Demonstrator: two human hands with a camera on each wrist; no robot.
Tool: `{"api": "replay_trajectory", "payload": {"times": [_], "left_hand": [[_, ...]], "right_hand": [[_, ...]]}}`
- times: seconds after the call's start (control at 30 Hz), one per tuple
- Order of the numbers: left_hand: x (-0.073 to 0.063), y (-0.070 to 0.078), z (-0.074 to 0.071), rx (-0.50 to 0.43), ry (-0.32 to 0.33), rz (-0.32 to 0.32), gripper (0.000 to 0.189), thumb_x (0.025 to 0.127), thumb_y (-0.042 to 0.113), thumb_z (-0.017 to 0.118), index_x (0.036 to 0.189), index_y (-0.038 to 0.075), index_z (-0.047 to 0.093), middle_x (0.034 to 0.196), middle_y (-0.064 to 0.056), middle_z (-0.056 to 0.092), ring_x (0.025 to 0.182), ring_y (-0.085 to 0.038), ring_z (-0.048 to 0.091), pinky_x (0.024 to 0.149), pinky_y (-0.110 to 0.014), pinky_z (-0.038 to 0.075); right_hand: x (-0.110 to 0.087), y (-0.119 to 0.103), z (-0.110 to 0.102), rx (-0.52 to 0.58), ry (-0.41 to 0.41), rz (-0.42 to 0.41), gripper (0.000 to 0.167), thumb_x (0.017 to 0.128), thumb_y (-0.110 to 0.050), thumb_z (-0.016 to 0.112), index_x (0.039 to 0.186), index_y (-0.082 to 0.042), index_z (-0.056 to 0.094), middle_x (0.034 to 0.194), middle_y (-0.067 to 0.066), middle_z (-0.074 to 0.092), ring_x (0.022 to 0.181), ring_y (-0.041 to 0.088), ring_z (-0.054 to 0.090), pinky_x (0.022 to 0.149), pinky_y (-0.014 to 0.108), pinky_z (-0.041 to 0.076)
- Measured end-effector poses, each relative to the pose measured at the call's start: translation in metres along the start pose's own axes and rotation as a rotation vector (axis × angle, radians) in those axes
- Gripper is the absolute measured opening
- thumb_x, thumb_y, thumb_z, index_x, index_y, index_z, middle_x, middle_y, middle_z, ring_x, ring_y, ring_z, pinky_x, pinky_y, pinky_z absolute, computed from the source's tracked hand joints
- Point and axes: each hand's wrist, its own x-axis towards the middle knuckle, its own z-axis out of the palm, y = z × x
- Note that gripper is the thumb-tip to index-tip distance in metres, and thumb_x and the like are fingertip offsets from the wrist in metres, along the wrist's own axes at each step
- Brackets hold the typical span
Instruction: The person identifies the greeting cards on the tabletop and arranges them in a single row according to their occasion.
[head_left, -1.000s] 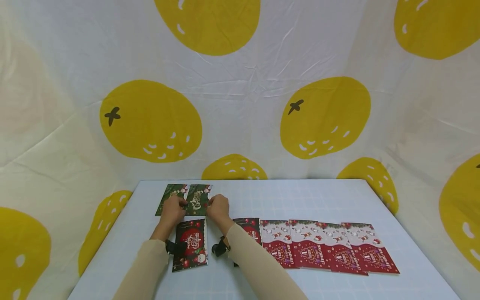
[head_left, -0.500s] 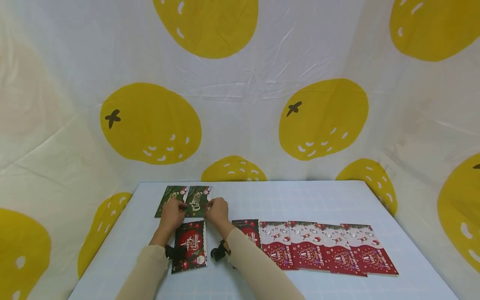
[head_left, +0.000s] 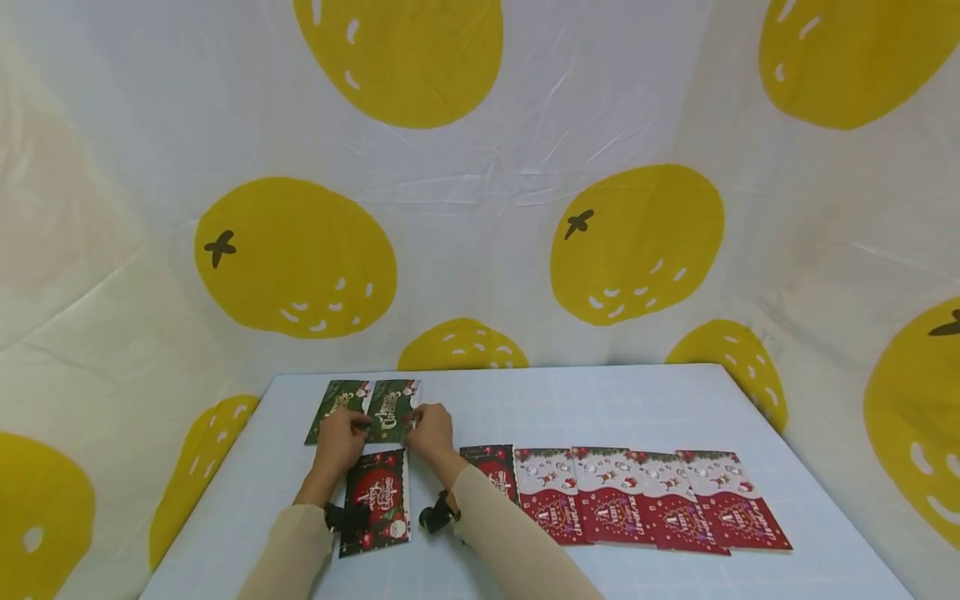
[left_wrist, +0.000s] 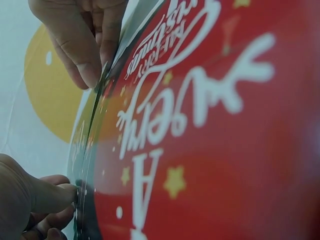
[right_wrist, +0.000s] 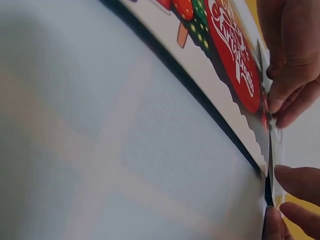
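A pale cloth backdrop (head_left: 465, 250) printed with big yellow fruit rises behind the light, faintly checked table (head_left: 585, 408) before us. At its far left we see two green cards lying side by side, the left green card (head_left: 340, 395) and the right green card (head_left: 392, 407). We see the left hand (head_left: 342, 437), over the near part of the left one, pinching the left edge of the right one between thumb and fingers; the right hand (head_left: 432, 433) pinches its right edge. Just nearer lies a dark-bordered red card (head_left: 386, 492), and to its right a second such card (head_left: 491, 465), partly under the right sleeve (head_left: 510, 533). Farther right we find four red-and-white cards (head_left: 618, 500) in a row, some overlapping.
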Motion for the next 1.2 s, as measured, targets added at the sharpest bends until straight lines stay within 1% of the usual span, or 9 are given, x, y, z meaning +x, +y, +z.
{"api": "replay_trajectory", "payload": {"times": [0.13, 0.37, 0.53, 0.63, 0.73, 0.87, 0.97, 1.1, 1.2], "left_hand": [[0.000, -0.002, 0.000, 0.000, 0.002, 0.011, 0.015, 0.086, -0.010, 0.070, 0.099, -0.008, 0.077, 0.089, -0.018, 0.066, 0.080, -0.032, 0.061, 0.070, -0.052, 0.051], [-0.007, -0.004, 0.000, -0.036, 0.020, -0.010, 0.015, 0.087, -0.009, 0.072, 0.101, -0.008, 0.077, 0.088, -0.016, 0.065, 0.075, -0.027, 0.061, 0.065, -0.045, 0.050], [-0.009, -0.002, 0.000, -0.056, 0.045, 0.005, 0.015, 0.086, -0.010, 0.073, 0.100, -0.007, 0.077, 0.086, -0.015, 0.065, 0.073, -0.026, 0.061, 0.063, -0.040, 0.048], [-0.007, -0.001, -0.001, -0.061, 0.058, 0.022, 0.014, 0.086, -0.010, 0.074, 0.099, -0.007, 0.078, 0.085, -0.015, 0.065, 0.073, -0.026, 0.061, 0.063, -0.041, 0.048], [-0.006, 0.000, -0.002, -0.058, 0.066, 0.024, 0.015, 0.086, -0.009, 0.074, 0.099, -0.006, 0.078, 0.086, -0.015, 0.066, 0.074, -0.027, 0.062, 0.067, -0.044, 0.049], [-0.006, 0.000, -0.003, -0.055, 0.055, 0.002, 0.015, 0.086, -0.008, 0.075, 0.101, -0.005, 0.078, 0.086, -0.013, 0.067, 0.077, -0.028, 0.062, 0.072, -0.047, 0.047], [-0.007, 0.001, -0.005, -0.054, 0.040, -0.012, 0.016, 0.087, -0.007, 0.075, 0.103, -0.005, 0.079, 0.084, -0.012, 0.067, 0.079, -0.028, 0.061, 0.072, -0.046, 0.046], [-0.008, 0.003, -0.008, -0.063, 0.030, -0.009, 0.016, 0.088, -0.006, 0.075, 0.104, -0.005, 0.079, 0.084, -0.011, 0.067, 0.079, -0.027, 0.061, 0.071, -0.044, 0.045], [-0.009, 0.003, -0.010, -0.078, 0.034, 0.001, 0.017, 0.087, -0.006, 0.076, 0.104, -0.006, 0.078, 0.085, -0.012, 0.069, 0.078, -0.027, 0.062, 0.070, -0.044, 0.047]], "right_hand": [[0.001, 0.003, 0.002, 0.026, -0.009, -0.003, 0.044, 0.069, -0.002, 0.094, 0.109, 0.006, 0.076, 0.089, 0.005, 0.058, 0.081, 0.016, 0.051, 0.073, 0.032, 0.050], [0.002, 0.012, 0.008, 0.053, -0.024, -0.007, 0.045, 0.070, -0.004, 0.095, 0.110, 0.003, 0.076, 0.088, 0.002, 0.055, 0.080, 0.014, 0.050, 0.070, 0.030, 0.048], [0.003, 0.013, 0.008, 0.065, -0.021, -0.023, 0.042, 0.071, -0.005, 0.095, 0.108, 0.001, 0.077, 0.087, 0.001, 0.054, 0.080, 0.014, 0.049, 0.070, 0.030, 0.047], [0.003, 0.012, 0.007, 0.072, -0.012, -0.038, 0.041, 0.071, -0.006, 0.094, 0.108, 0.001, 0.077, 0.087, 0.001, 0.055, 0.080, 0.014, 0.049, 0.070, 0.030, 0.047], [0.004, 0.012, 0.007, 0.088, -0.006, -0.041, 0.041, 0.073, -0.006, 0.094, 0.109, 0.000, 0.077, 0.088, 0.001, 0.055, 0.081, 0.013, 0.049, 0.071, 0.030, 0.046], [0.003, 0.013, 0.007, 0.115, 0.007, -0.044, 0.039, 0.075, -0.006, 0.093, 0.110, 0.000, 0.077, 0.087, 0.001, 0.056, 0.080, 0.013, 0.049, 0.071, 0.031, 0.046], [0.001, 0.012, 0.006, 0.136, 0.025, -0.053, 0.038, 0.076, -0.006, 0.092, 0.110, 0.001, 0.077, 0.088, 0.002, 0.057, 0.081, 0.014, 0.050, 0.071, 0.032, 0.047], [-0.002, 0.010, 0.003, 0.154, 0.048, -0.051, 0.038, 0.076, -0.006, 0.092, 0.110, 0.001, 0.077, 0.091, 0.003, 0.059, 0.082, 0.014, 0.051, 0.072, 0.032, 0.049], [-0.005, 0.008, -0.001, 0.175, 0.062, -0.040, 0.036, 0.077, -0.005, 0.091, 0.109, 0.001, 0.077, 0.094, 0.005, 0.061, 0.081, 0.013, 0.052, 0.072, 0.032, 0.050]]}}
